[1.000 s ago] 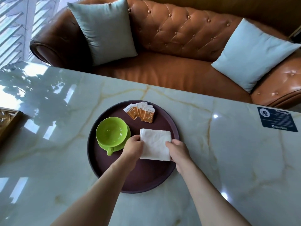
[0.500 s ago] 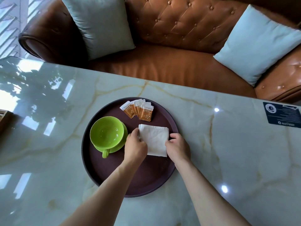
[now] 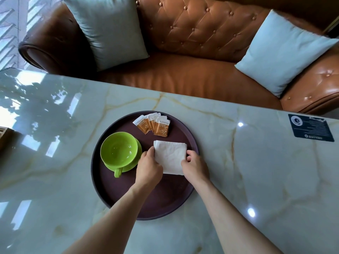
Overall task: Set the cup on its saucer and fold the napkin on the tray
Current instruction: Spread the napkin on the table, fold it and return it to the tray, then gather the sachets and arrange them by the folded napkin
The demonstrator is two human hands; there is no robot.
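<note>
the glossy green cup [image 3: 118, 149] already sat on its green saucer [image 3: 136, 162] on the round dark-brown tray [image 3: 146, 202], while the left hand [image 3: 149, 166] and right hand [image 3: 194, 166] pinched the folded white paper napkin [image 3: 170, 157] by its side edges, apparently finishing the fold.

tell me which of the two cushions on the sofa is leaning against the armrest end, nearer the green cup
The darker grey-green cushion at the sofa's left end, propped by the rolled armrest and above the green cup. The paler blue cushion sits at the right end.

Green cup [image 3: 118, 150] was seated on its saucer [image 3: 136, 160] on the round dark tray [image 3: 146, 208]. Folded white napkin [image 3: 169, 157] was pinched at both side edges by left hand [image 3: 149, 166] and right hand [image 3: 194, 165]. Orange sachets [image 3: 153, 124] were fanned behind it.
</note>
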